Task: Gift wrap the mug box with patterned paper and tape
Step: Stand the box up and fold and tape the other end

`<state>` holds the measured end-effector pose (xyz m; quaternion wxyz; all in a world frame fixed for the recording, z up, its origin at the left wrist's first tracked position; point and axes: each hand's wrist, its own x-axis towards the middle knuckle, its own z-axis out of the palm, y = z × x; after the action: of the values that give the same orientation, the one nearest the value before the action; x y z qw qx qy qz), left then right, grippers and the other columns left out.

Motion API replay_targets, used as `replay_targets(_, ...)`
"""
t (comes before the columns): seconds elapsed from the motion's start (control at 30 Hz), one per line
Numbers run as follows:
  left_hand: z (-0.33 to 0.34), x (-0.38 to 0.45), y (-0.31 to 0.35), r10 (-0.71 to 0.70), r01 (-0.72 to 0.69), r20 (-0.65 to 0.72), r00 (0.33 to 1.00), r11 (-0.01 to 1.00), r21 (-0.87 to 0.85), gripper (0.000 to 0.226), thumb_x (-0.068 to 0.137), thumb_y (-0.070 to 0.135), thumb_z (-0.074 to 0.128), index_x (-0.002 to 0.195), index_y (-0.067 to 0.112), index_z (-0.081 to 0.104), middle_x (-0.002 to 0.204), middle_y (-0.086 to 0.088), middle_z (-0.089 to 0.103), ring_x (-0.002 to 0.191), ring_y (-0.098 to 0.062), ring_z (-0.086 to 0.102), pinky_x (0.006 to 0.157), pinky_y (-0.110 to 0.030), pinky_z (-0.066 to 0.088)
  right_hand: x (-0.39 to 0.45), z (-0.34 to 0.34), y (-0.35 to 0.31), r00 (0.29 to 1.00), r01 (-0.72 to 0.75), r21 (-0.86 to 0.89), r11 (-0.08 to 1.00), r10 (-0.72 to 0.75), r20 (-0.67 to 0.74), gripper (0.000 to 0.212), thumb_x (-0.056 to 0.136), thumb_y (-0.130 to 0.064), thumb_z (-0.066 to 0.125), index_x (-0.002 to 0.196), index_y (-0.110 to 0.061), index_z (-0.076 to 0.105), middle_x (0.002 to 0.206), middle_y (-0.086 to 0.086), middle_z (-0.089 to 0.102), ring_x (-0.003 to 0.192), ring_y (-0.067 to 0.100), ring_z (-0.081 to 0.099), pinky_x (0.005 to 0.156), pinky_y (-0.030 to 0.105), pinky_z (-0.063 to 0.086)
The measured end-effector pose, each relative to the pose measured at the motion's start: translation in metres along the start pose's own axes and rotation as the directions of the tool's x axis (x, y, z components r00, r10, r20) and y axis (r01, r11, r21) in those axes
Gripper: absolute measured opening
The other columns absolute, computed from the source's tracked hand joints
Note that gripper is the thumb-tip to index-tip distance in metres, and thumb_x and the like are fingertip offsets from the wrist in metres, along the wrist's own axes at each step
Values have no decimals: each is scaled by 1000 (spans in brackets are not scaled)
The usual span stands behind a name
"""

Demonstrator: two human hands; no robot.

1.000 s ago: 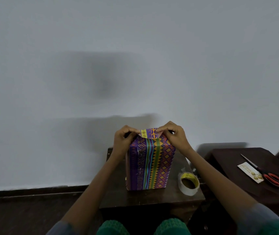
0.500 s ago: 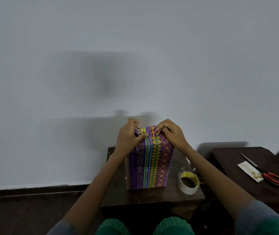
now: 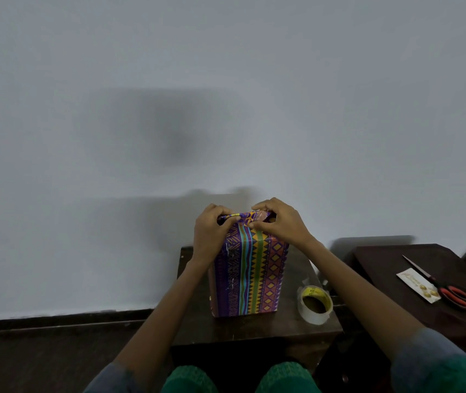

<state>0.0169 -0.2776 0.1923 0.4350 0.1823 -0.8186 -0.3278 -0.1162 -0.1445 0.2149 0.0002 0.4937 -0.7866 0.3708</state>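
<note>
Wrapped box (image 3: 250,275), standing upright on a small dark table (image 3: 257,326) set against a pale wall (image 3: 226,95). The patterned paper (image 3: 265,265) covers the sides facing the camera in vertical bands of purple, teal, green and orange with zigzag and diamond motifs. At the top of the box the paper is gathered into a folded flap (image 3: 247,216).

Left hand (image 3: 212,236): curled over the top left corner of the box, fingers pinching the left end of the flap, palm against the left side. Right hand (image 3: 280,222): curled over the top right corner, fingertips and thumb pinching the flap near its middle and right end. Both forearms reach in from the lower edge of the view.

Roll of clear tape (image 3: 314,304): lying on the same table just right of the box, near the table's right edge, apart from the box. A second dark table (image 3: 390,268) stands to the right; on it lie red-handled scissors (image 3: 442,286), touching or overlapping a small white card (image 3: 417,285). Knees in green fabric (image 3: 189,381) show at the bottom edge.
</note>
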Motion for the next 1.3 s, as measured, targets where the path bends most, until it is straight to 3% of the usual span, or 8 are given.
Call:
replay_targets(0.2,2,0,0,-2,2,5,1000,1000,25,16,81,20,71,83,6,64,80,-3,61,74,-13,55,65,-19,41,6,3,1,995,-45,-7,999,44,-91,14,87,-26,64,98,-20,69,97,-6,69,85,5,58,64,1,34)
replay_targets(0.33,0,8,-1,-54,49,78,996,996,70,16,81,19,70,93,8,70,88,-1,62,79,-9,54,69,-18,37,7,5,0,994,-37,13,999,38,-105,12,87,-25,64,97,-20,68,96,-7,68,88,8,59,71,9,40)
replay_targets(0.47,1,8,-2,-69,66,30,997,994,88,6,82,12,67,85,10,72,83,-2,62,76,-13,55,61,-13,32,8,3,2,1000,-26,0,1000,26,-12,32,77,-35,74,105,-23,65,102,-15,58,89,2,53,77,20,42)
replay_targets(0.6,1,4,-1,-38,39,-9,999,995,96,7,81,6,66,83,9,71,83,-3,63,73,-6,51,63,-5,36,11,5,6,998,-12,-8,1000,12,-69,8,81,-25,70,88,-21,69,87,-6,62,78,8,55,68,21,37)
replay_targets(0.7,0,2,-3,6,-7,6,1000,993,115,7,82,6,65,85,8,71,84,-4,63,73,-6,51,63,-5,35,8,11,6,990,16,-51,999,-23,-140,5,87,-22,63,87,-19,67,88,-4,64,78,6,53,65,14,35)
replay_targets(0.93,0,2,-3,109,-109,6,994,985,136,8,81,0,62,81,6,66,81,-5,60,70,-8,51,63,-5,36,5,10,7,982,87,-58,995,-95,-163,5,86,-23,65,89,-20,66,87,-8,61,78,4,53,65,20,41)
replay_targets(1.1,-2,4,-9,122,-129,63,991,984,121,7,82,5,57,80,7,63,81,-5,56,70,-13,53,60,-11,36,3,5,8,989,124,-37,992,-127,-79,11,81,-21,69,92,-24,70,85,-9,61,78,6,57,66,17,41)
replay_targets(1.3,-7,1,-7,367,-411,192,910,852,324,21,83,15,46,88,8,66,83,-6,59,79,-16,48,69,-28,37,1,6,12,981,161,-93,983,-169,-97,20,79,-5,63,86,-22,72,78,-4,57,71,13,57,61,29,43)
